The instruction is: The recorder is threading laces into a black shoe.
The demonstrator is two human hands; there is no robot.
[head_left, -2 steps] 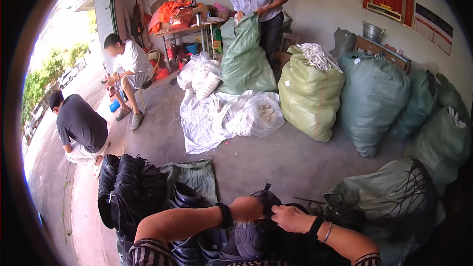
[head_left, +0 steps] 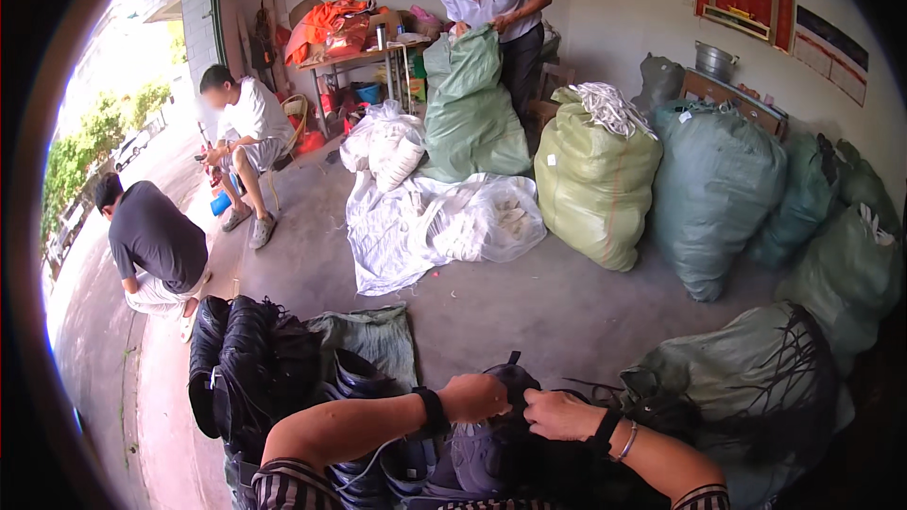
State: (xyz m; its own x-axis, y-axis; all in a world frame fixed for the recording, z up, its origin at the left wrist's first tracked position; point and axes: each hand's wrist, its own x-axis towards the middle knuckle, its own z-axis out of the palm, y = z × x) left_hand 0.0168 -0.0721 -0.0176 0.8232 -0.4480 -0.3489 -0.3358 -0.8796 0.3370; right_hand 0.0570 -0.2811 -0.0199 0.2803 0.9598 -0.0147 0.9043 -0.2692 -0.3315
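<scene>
Probably light, soft and bendy, the black shoe (head_left: 515, 381) is held up near a grey shoe (head_left: 477, 461). The left hand (head_left: 475, 399) curls its fingers round one side, while the right hand (head_left: 559, 414) pinches the other; the rim likely grips best.

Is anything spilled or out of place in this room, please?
Possibly two things: long black strands straggle over the grey-green sack beyond the right hand, looking untidy, and a small red scrap lies loose on the floor, as if dropped.
</scene>
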